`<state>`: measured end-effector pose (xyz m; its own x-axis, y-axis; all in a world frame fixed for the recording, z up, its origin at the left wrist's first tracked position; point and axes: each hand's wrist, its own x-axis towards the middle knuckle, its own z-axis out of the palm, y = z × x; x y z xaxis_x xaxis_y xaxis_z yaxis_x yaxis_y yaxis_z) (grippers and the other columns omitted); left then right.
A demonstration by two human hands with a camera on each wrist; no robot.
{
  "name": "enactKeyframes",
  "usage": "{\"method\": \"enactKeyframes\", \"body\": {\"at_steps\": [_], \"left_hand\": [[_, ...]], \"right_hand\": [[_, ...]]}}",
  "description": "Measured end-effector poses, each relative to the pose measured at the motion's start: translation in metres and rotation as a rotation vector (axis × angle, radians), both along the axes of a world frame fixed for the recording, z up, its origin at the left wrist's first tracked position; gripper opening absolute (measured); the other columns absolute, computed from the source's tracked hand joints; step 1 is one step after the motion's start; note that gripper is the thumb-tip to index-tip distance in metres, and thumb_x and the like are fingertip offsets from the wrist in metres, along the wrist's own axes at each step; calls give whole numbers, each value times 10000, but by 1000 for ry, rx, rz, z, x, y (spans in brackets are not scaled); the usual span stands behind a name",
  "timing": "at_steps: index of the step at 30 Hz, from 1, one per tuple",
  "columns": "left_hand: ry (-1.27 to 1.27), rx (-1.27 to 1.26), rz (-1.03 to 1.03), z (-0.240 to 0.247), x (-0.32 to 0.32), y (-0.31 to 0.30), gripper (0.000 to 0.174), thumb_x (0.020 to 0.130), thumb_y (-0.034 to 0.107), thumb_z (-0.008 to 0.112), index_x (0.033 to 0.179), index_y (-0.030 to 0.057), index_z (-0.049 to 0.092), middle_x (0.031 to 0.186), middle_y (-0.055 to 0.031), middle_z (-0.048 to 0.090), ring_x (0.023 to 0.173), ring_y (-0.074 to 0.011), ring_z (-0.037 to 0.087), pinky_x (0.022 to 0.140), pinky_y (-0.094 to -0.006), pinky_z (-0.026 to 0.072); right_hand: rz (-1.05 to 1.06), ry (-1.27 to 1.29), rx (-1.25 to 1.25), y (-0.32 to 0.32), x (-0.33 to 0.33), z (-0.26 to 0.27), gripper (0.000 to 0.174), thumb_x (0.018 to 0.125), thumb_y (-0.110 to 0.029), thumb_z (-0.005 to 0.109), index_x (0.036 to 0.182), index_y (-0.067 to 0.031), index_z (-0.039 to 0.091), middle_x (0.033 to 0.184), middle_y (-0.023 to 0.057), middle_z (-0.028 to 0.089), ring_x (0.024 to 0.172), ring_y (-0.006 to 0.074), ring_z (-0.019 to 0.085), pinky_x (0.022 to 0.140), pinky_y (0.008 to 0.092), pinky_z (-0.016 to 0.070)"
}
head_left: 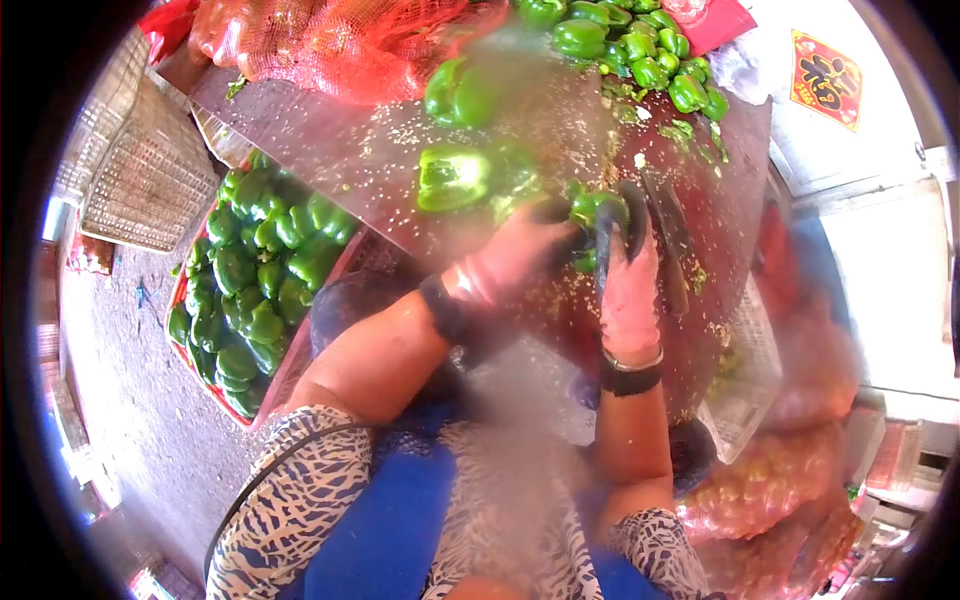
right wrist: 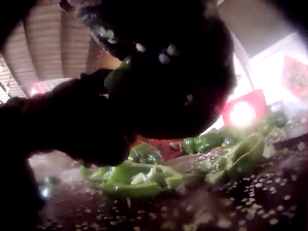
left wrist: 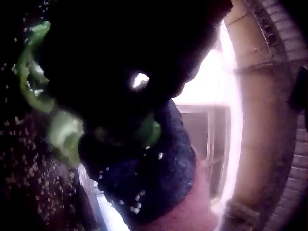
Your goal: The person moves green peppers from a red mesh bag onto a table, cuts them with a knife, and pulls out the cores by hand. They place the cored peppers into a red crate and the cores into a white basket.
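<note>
Both hands wear pink gloves with dark palms and fingers. They meet over the table, gripping a green bell pepper (head_left: 598, 208) between them. My left hand (head_left: 525, 250) holds it from the left side, and my right hand (head_left: 628, 275) has its fingers curled over the right side. The gloves hide much of the pepper in both wrist views. Pale seeds stick to the dark glove (left wrist: 144, 178) in the left wrist view. Left of the hands lies a cut pepper half (head_left: 450, 180). Pepper pieces (right wrist: 139, 179) also lie behind the hands in the right wrist view.
Seeds dot the dark table (head_left: 380, 190). A long, dark, knife-like tool (head_left: 672, 245) lies right of the right hand. Whole peppers (head_left: 640, 45) pile up at the back, near a red mesh sack (head_left: 320, 50). A crate of peppers (head_left: 255, 290) stands lower left, a white basket (head_left: 750, 370) at right.
</note>
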<state>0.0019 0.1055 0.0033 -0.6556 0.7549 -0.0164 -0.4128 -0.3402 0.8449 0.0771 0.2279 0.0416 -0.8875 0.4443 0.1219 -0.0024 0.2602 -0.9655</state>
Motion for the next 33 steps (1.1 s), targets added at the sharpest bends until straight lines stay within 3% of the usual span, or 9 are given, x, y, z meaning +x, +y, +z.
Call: {"method": "enactKeyframes", "body": {"at_steps": [4, 8, 10, 14, 17, 22, 29, 30, 33], "left_hand": [[7, -47, 58, -13, -2, 5, 284, 858, 83, 632, 1123, -10, 591, 990, -42, 642, 856, -91, 586, 732, -246, 497], [341, -122, 69, -12, -6, -2, 283, 843, 85, 649, 1105, -7, 596, 988, -34, 642, 863, -89, 582, 753, -253, 491], [435, -161, 31, 0, -4, -8, 281, 839, 93, 657, 1096, -4, 597, 988, -31, 642, 864, -91, 581, 771, -257, 488], [633, -241, 19, -5, -6, -10, 240, 843, 96, 652, 1058, 5, 602, 959, -31, 637, 863, -97, 572, 790, -258, 478], [466, -241, 79, 2, 1, -1, 231, 854, 86, 635, 1065, 3, 591, 981, -44, 628, 895, -111, 565, 823, -269, 473], [680, -384, -282, 3, -11, -12, 264, 885, 114, 598, 1126, 6, 602, 1045, -76, 641, 944, -133, 583, 828, -299, 483], [777, -331, 152, -34, 1, 13, 266, 898, 149, 555, 1137, 36, 586, 993, -68, 637, 877, -171, 600, 787, -322, 495], [781, -398, 263, -36, 8, 17, 267, 895, 174, 551, 1128, 48, 584, 973, -84, 636, 851, -212, 606, 772, -342, 497], [814, -534, 400, -30, 14, 25, 260, 893, 200, 542, 1099, 48, 585, 945, -144, 627, 848, -303, 608, 766, -383, 493]], "right_hand": [[57, -168, -296, 11, 6, -11, 412, 948, -244, 528, 1297, -30, 489, 1129, 79, 618, 971, 155, 575, 822, 273, 462], [310, -34, 90, 18, 13, -7, 354, 951, -277, 527, 1207, -35, 566, 981, 36, 633, 732, 105, 587, 618, 235, 488], [329, 8, -44, 12, 18, 9, 345, 953, -291, 520, 1191, -50, 582, 920, 25, 627, 692, 90, 570, 582, 216, 467], [388, -265, -281, 30, 20, -1, 528, 964, -452, 437, 1301, -50, 497, 1103, 82, 647, 906, 154, 615, 740, 264, 492], [303, -241, -296, 26, 17, -12, 517, 969, -452, 426, 1264, -37, 520, 1063, 68, 642, 866, 126, 604, 700, 243, 488], [252, -421, -763, 29, 27, 3, 456, 978, -420, 442, 1168, -31, 587, 932, 12, 638, 742, 76, 583, 612, 198, 470], [135, -241, -492, 24, 26, -9, 429, 980, -417, 438, 1123, -44, 596, 895, 28, 638, 690, 68, 563, 549, 192, 426], [148, -351, -233, 28, 26, -12, 525, 972, -503, 367, 1099, -45, 592, 912, 70, 640, 790, 156, 617, 708, 303, 497], [74, 49, 452, 10, 13, -54, 457, 955, -435, 481, 1107, -20, 598, 922, 29, 632, 804, 141, 595, 681, 289, 482]]}}
